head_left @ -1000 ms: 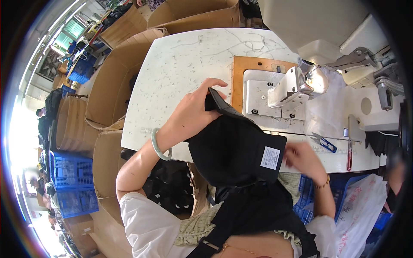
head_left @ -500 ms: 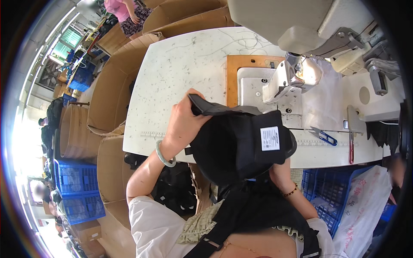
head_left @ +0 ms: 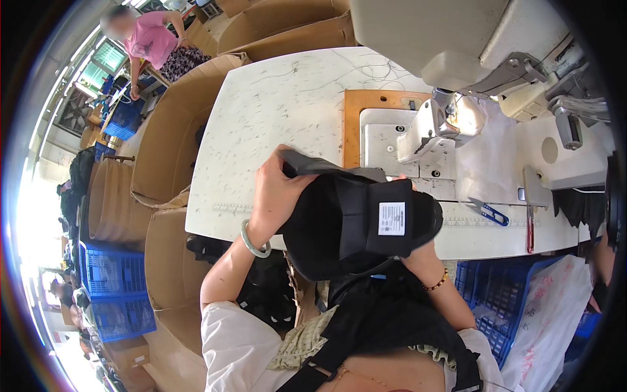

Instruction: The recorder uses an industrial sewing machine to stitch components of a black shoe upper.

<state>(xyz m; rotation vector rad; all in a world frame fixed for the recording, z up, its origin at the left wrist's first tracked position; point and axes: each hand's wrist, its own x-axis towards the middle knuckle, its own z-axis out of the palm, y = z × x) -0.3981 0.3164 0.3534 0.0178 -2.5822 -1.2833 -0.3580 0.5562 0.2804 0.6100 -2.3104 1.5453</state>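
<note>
A hollow, cap-like black fabric piece (head_left: 313, 225) is held up over the front edge of the white sewing table. It has a white printed label (head_left: 392, 219) on a flap and a dark grey panel along its far edge. My left hand (head_left: 277, 189) pinches that panel's left corner, thumb inside and fingers behind. My right hand (head_left: 423, 258) grips the right end from below and behind, and most of its fingers are hidden by the fabric. The sewing machine's head (head_left: 434, 130) stands beyond the piece, apart from it.
Blue-handled thread snips (head_left: 490, 212) and a red-handled tool (head_left: 530, 228) lie on the table's right. Large cardboard boxes (head_left: 170, 144) line the left. Blue crates (head_left: 114, 271) stand at far left, another blue crate (head_left: 483, 320) at lower right. A person in pink (head_left: 150, 39) stands far left.
The black piece has shifted slightly left and tilted, and my right hand has moved up a little with it. The person in pink has come further into view.
</note>
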